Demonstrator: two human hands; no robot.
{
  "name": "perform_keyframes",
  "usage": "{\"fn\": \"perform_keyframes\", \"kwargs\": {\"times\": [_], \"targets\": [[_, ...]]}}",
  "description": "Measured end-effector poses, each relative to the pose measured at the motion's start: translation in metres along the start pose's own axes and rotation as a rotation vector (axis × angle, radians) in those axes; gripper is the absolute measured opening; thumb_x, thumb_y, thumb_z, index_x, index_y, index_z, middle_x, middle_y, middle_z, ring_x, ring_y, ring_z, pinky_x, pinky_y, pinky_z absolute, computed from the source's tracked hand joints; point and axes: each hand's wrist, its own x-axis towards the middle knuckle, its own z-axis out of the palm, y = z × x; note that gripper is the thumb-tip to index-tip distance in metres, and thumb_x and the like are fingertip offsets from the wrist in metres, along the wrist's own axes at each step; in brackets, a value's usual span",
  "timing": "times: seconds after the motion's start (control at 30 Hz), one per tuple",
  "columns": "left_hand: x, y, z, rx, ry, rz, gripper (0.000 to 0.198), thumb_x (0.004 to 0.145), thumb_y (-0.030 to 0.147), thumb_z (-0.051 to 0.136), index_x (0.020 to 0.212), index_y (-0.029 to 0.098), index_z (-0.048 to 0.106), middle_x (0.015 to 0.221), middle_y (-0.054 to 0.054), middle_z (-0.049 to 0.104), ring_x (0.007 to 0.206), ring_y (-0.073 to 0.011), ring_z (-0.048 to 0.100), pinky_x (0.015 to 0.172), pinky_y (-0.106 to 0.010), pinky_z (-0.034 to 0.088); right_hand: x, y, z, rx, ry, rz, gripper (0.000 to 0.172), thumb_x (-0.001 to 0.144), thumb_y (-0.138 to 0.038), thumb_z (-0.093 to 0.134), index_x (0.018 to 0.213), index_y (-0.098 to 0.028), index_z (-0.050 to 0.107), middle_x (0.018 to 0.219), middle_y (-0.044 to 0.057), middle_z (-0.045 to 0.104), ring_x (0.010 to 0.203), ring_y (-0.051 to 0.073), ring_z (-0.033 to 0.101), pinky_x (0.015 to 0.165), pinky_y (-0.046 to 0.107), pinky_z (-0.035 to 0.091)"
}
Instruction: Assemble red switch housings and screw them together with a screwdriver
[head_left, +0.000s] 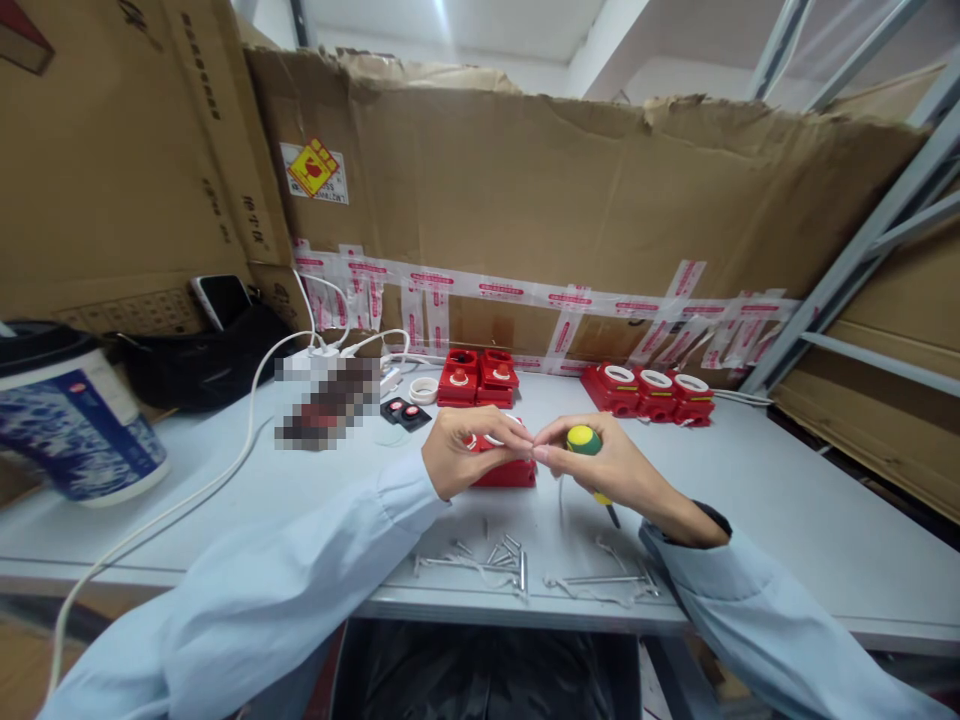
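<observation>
My left hand is closed, its thumb and fingers pinched together at the tips. My right hand holds a screwdriver with a yellow and green handle, its dark shaft slanting down below the palm. The fingertips of both hands meet; anything small between them is too hidden to name. Just beneath and behind them sits a red housing, partly covered by my left hand. Nearer the table edge lie several loose screws, and metal rods with white cords are at left and right.
Two red housings stand at the back, beside a white ring and black square parts. Further right are three red housings with white rings. A cup, black pouch, phone and white cable occupy the left.
</observation>
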Motion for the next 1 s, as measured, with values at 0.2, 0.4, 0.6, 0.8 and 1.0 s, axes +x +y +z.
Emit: {"fn": "perform_keyframes", "kwargs": {"times": [0.2,0.4,0.6,0.8,1.0], "targets": [[-0.002,-0.002,0.002,0.014,0.020,-0.058,0.002,0.073,0.019,0.072,0.072,0.018,0.072,0.087,-0.006,0.063,0.080,-0.0145,0.058,0.076,-0.030,0.047,-0.001,-0.001,-0.001,0.080,-0.093,0.058,0.028,0.072,-0.038,0.068,0.087,-0.014,0.068,0.051,-0.004,0.052,0.037,0.003,0.036,0.034,0.017,0.025],[-0.001,-0.006,0.001,0.062,-0.035,-0.090,0.015,0.072,0.030,0.073,0.082,0.019,0.071,0.088,-0.005,0.056,0.085,-0.0171,0.057,0.081,-0.032,0.047,0.002,0.002,-0.006,-0.031,-0.058,-0.003,0.023,0.070,-0.035,0.068,0.078,-0.014,0.068,0.055,-0.003,0.054,0.045,0.005,0.041,0.042,0.018,0.034],[-0.006,-0.028,-0.010,0.733,-0.399,-0.186,0.094,0.053,0.052,0.080,0.132,0.021,0.040,0.132,-0.017,0.046,0.120,-0.0355,0.043,0.097,-0.053,0.033,0.006,0.030,-0.012,-0.499,-0.044,-0.045,0.014,0.071,-0.024,0.059,0.076,-0.016,0.070,0.062,0.001,0.063,0.056,0.011,0.051,0.058,0.023,0.041],[-0.007,-0.051,-0.024,0.591,-0.503,-0.349,0.089,0.056,0.044,0.078,0.130,0.019,0.036,0.121,-0.013,0.056,0.107,-0.0301,0.057,0.091,-0.041,0.043,0.010,0.050,-0.010,-0.597,-0.088,0.002,0.015,0.067,-0.022,0.059,0.074,-0.017,0.070,0.066,0.003,0.068,0.058,0.013,0.057,0.060,0.023,0.042],[-0.001,-0.049,-0.033,0.414,-0.366,-0.314,0.077,0.052,0.041,0.079,0.115,0.018,0.041,0.109,-0.007,0.060,0.098,-0.0254,0.060,0.087,-0.036,0.045,0.013,0.050,-0.005,-0.446,-0.046,0.015,0.017,0.069,-0.022,0.056,0.076,-0.014,0.070,0.058,0.001,0.064,0.052,0.010,0.054,0.053,0.021,0.041]]}}
